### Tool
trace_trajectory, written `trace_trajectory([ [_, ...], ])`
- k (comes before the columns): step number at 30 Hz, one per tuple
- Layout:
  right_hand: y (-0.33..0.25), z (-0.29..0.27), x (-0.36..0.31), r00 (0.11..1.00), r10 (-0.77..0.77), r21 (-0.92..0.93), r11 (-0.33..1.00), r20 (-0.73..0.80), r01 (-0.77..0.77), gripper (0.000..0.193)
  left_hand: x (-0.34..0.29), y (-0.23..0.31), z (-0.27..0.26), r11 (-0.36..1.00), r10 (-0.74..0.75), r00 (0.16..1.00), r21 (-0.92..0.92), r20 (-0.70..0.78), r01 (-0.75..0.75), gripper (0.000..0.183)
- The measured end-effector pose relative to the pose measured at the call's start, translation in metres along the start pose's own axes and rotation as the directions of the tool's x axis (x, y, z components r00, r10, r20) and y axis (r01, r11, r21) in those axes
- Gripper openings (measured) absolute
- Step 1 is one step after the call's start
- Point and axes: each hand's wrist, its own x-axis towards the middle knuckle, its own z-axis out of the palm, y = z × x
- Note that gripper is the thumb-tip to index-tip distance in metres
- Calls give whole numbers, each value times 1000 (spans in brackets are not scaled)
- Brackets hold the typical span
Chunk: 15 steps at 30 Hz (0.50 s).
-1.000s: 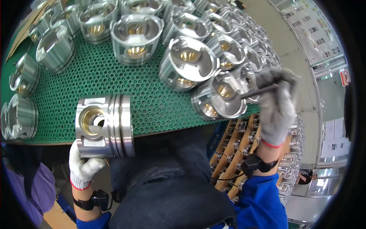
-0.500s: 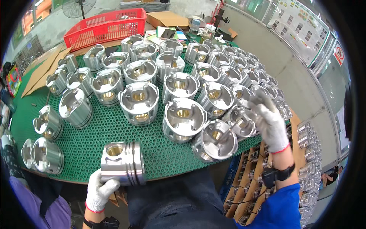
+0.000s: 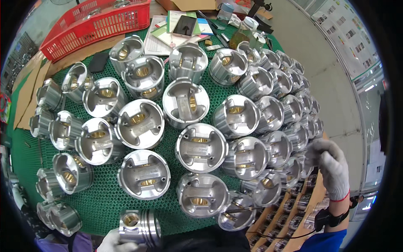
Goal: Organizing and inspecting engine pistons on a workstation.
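My left hand [image 3: 112,242], in a white knit glove, grips a silver piston [image 3: 140,229] that lies on its side at the near edge. That piston shows ring grooves and a brass-coloured pin bore, and the lower frame edge cuts off part of my hand. My right hand [image 3: 333,168], also gloved, is at the right beside the outer pistons [image 3: 310,126]. Its fingers are bent and somewhat blurred, apart from one another, with nothing visible in them. A thin dark rod [image 3: 243,209] lies across a near piston [image 3: 237,218]. Many upturned pistons [image 3: 200,147] stand between my hands.
Green perforated matting [image 3: 105,185] covers the table. A red crate [image 3: 96,27], papers with a phone [image 3: 184,26], and a jar [image 3: 241,35] stand at the back. Wooden racks [image 3: 273,222] holding pistons are below the right edge. Cardboard [image 3: 29,96] lies at the left.
The view has shifted, so the pistons appear larger and lower. My right hand has moved rightward and lower in the picture. My left hand stays on its piston.
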Motion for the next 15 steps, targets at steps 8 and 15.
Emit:
trace_trajectory([
  [8, -129, -68, -19, 997, 43, -106, 994, 60, -36, 58, -4, 10, 36, 989, -147, 953, -12, -266, 149, 27],
  [15, -257, -92, 11, 976, -158, -405, 891, 153, 208, 61, 3, 15, 37, 946, -269, 895, 75, -355, 314, 35],
])
